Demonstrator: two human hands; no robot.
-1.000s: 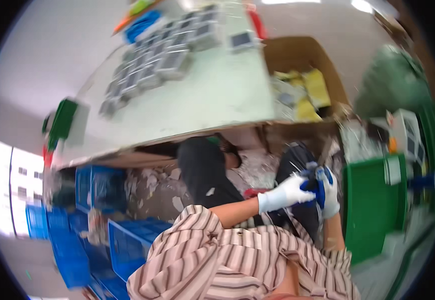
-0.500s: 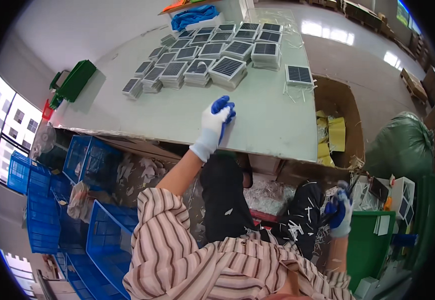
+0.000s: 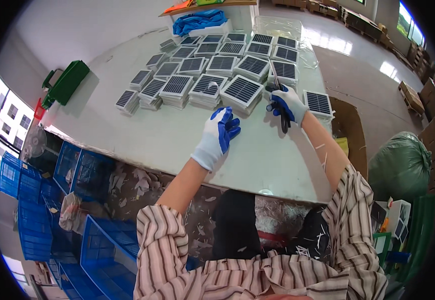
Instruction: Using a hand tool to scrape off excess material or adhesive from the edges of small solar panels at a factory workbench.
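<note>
My right hand (image 3: 288,104), in a white glove with blue palm and fingertips, is closed around a pair of scissors (image 3: 284,121). Their blades point away from me, over the edge of a panel stack, and the black handles hang below my fingers. My left hand (image 3: 220,131), gloved alike, is over the table with its fingers loosely bent and apart, and I see nothing in it. Just beyond it is the nearest stack of small white-framed solar panels (image 3: 243,90). To its left, a stack has a curled white strip (image 3: 213,86) on top.
More panel stacks (image 3: 192,65) cover the far part of the pale table (image 3: 167,130). Right of my right hand lies another panel stack (image 3: 318,103), by a cardboard box (image 3: 351,120). A green case (image 3: 67,85) stands far left. Blue crates (image 3: 102,250) are at lower left, a green sack (image 3: 401,162) at right.
My right hand has risen from beside my right leg onto the table, bringing the scissors beside the stacks. My left hand has shifted slightly nearer me, and the view has moved.
</note>
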